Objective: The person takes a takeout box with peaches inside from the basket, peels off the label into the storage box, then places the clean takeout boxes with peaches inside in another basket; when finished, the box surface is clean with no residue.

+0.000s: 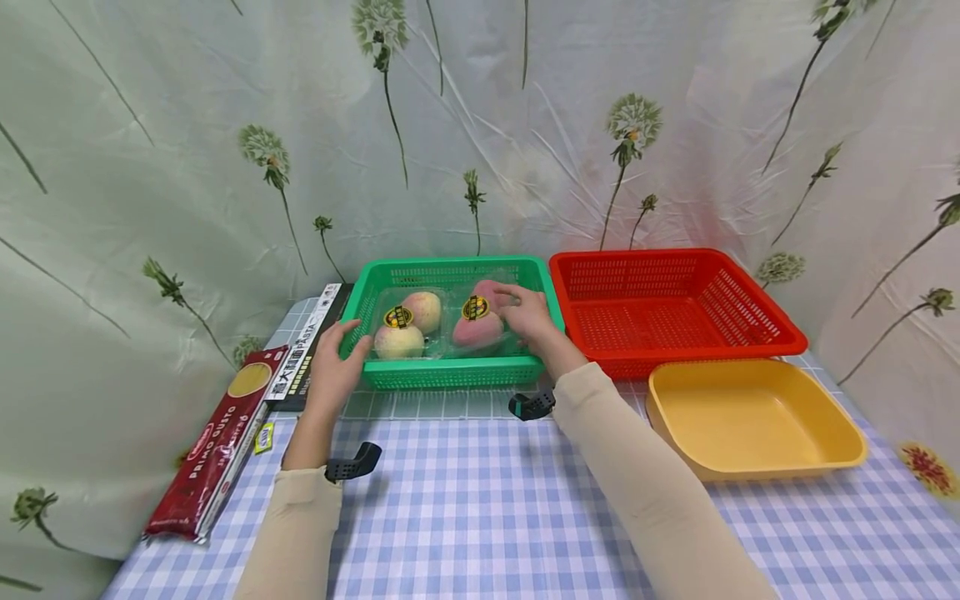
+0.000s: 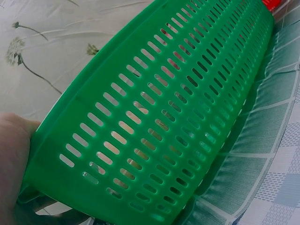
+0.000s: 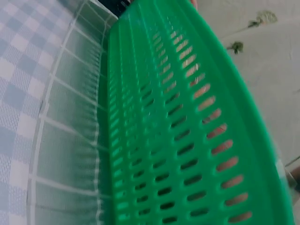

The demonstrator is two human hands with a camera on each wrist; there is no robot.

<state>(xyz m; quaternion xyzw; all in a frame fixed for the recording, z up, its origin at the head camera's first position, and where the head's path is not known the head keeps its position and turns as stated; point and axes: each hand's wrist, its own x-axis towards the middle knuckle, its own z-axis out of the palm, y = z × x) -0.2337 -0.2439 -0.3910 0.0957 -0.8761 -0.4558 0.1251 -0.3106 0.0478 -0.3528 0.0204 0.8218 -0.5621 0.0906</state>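
A green basket [image 1: 450,375] stands before me, holding two clear packs of fruit with black-and-yellow round labels. Yellowish-pink peaches [image 1: 400,340] fill the left pack; pinker fruit [image 1: 477,330] is in the right one. My left hand [image 1: 335,367] is at the basket's left front corner, thumb and fingers spread apart; in the left wrist view it is right at the rim. My right hand [image 1: 531,318] reaches over the basket's right side, with bent fingers at the right edge of the pinker fruit's pack. Its thumb is largely hidden. The right wrist view mostly shows the basket's holed wall [image 3: 187,140].
To the right are a red basket [image 1: 630,325] and, in front of it, a yellow tub [image 1: 742,417]. A black pasta box [image 1: 303,358], a red pasta packet [image 1: 221,450] and a small yellow sachet [image 1: 264,437] lie left. A checked cloth [image 1: 457,508] covers the table.
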